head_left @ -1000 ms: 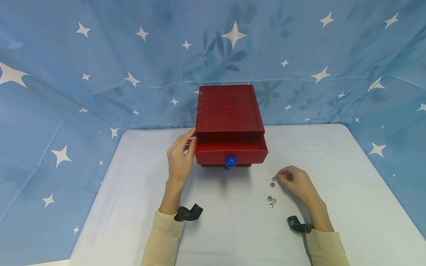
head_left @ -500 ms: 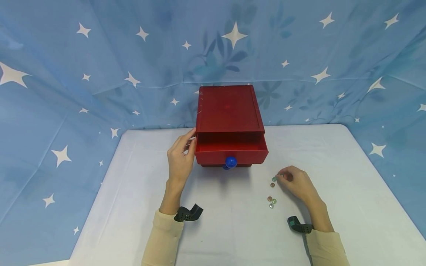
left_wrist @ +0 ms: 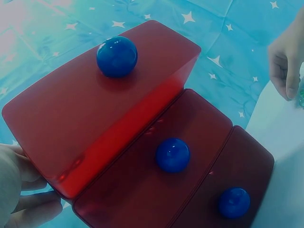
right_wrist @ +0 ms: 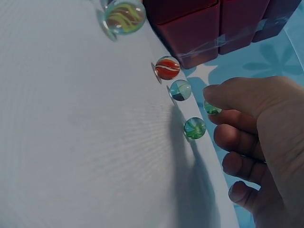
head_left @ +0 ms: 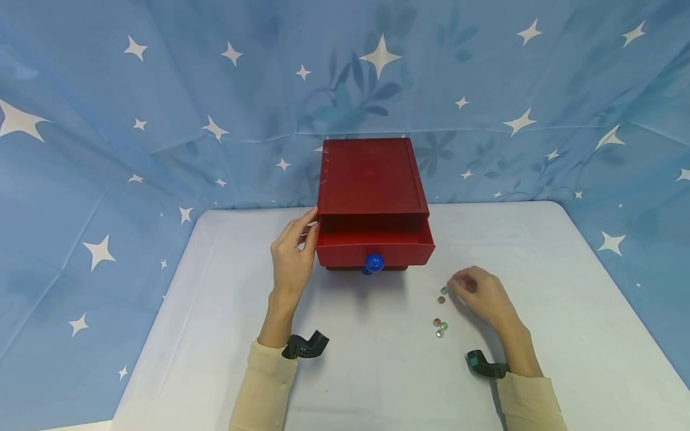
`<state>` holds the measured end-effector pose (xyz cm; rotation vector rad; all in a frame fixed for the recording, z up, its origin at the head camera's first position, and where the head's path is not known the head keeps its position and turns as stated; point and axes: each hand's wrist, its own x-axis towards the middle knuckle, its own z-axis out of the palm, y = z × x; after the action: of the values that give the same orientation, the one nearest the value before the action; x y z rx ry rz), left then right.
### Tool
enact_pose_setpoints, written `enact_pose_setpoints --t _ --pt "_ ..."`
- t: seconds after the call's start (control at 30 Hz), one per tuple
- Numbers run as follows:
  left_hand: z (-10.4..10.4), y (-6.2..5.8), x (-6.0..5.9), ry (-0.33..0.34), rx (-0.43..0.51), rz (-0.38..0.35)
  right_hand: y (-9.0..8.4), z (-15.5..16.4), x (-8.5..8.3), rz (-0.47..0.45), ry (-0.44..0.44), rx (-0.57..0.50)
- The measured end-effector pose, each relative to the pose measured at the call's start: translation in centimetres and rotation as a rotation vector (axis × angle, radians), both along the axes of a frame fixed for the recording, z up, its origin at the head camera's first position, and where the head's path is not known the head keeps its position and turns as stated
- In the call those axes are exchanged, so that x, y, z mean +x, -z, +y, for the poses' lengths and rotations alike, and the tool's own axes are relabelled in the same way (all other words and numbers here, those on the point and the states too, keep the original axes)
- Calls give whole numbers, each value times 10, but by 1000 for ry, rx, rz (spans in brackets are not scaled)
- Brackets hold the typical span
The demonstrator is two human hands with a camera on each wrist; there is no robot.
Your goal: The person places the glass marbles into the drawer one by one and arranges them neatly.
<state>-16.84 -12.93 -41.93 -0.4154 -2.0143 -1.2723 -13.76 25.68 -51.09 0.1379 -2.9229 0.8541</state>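
Left hand (head_left: 291, 257), unclenched, rests against red cabinet (head_left: 372, 176) at worktop's (head_left: 205, 335) far edge, top drawer (head_left: 372, 254) extended; right hand (head_left: 482, 296), just edged farther from near edge, pinches green marble (right_wrist: 212, 110), apparently secured, beside loose marbles (head_left: 444, 326).

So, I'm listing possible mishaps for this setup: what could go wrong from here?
The small, clear-green glass marble might slip, since the right hand only pinches it between thumb and finger.
The other round, coloured glass marbles lie loose on the white-covered table near that hand, so a brush could set them rolling.
The left hand is at the side of the open, red plastic drawer, so a bump there could shift it.
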Motion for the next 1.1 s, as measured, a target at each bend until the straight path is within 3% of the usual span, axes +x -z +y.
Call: enact_pose_setpoints --t 0.43,0.8,1.1 --pt "0 1 0 -8 -6 3 -7 -3 1 83 -11 -9" --pt "0 -2 0 2 -3 6 -10 -4 1 219 -35 -19" --pt "0 -1 0 0 -6 8 -15 -7 2 262 -26 -34"
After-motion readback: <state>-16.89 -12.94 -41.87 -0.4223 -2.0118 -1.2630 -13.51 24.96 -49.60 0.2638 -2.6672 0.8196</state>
